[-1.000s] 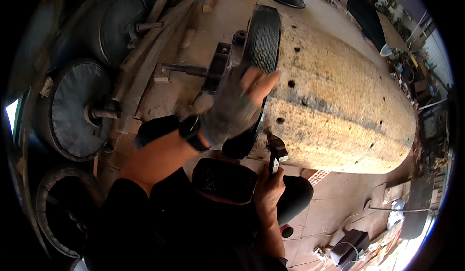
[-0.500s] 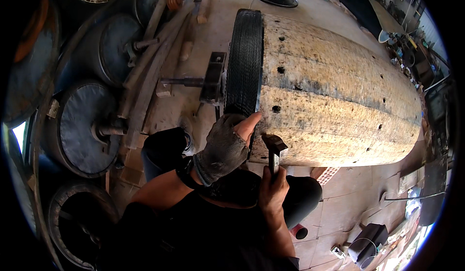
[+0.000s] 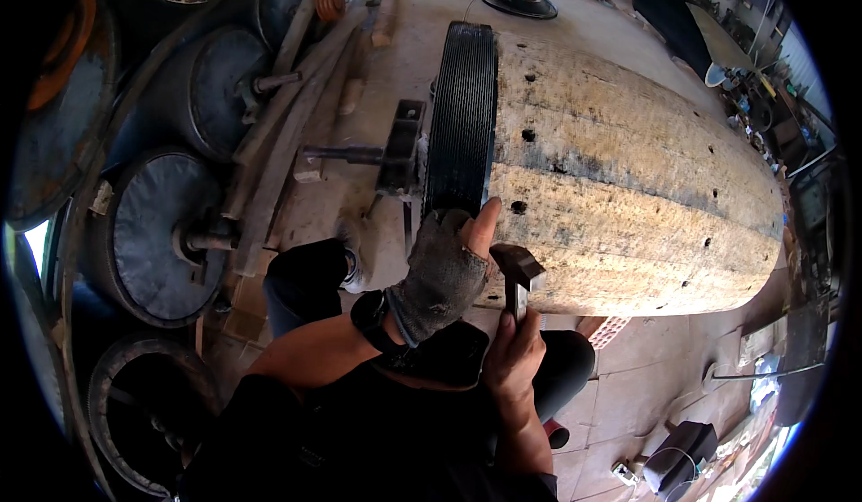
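Wooden drum (image 3: 628, 188) brightly lit; rollers (image 3: 148, 233) at left dim, in heavy shadow. Glare washes out the lower right margin. Fisheye curvature bends outer edges; corners black. Centre reasonably sharp.

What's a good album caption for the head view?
Left fingers where a black ribbed band meets a round, pale wooden drum, right fingers gripping a dark metal-headed hammer.

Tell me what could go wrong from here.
The dark, blocky-headed hammer in the bare right grip sits close to the grey-gloved left grip; a stray swing might hit its uncovered digit.

That digit, at the edge of the black, finely ridged band, could also get scraped or pinched against the mottled tan, wooden-looking cylinder.
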Tool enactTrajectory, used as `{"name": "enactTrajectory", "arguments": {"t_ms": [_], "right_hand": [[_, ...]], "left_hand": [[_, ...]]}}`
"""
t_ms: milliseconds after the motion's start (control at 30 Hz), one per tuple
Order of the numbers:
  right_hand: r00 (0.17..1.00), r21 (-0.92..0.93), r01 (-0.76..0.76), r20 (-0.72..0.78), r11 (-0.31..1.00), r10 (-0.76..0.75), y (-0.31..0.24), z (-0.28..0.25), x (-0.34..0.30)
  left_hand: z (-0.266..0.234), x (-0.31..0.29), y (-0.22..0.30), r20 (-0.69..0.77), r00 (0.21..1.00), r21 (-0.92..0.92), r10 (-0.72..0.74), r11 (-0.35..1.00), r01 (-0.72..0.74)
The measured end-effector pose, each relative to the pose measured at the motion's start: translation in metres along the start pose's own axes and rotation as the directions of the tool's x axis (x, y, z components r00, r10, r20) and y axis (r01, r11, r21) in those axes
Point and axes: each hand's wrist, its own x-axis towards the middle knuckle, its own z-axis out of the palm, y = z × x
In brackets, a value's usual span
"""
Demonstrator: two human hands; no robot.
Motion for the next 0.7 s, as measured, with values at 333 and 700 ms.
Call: {"name": "enactTrajectory", "arguments": {"t_ms": [333,700], "right_hand": [[0.996,0.142,-0.01,-0.089,0.99,0.023,0.006,-0.006,-0.01],[0.961,0.207,0.152,-0.258,0.966,-0.096,0.021,0.011,-0.016]], "left_hand": [[-0.016,-0.01,0.011,-0.11,0.991,0.017,0.082,0.997,-0.08],[0.005,-0.142,-0.007,0.534,0.826,-0.116,0.178,0.984,-0.137]]}}
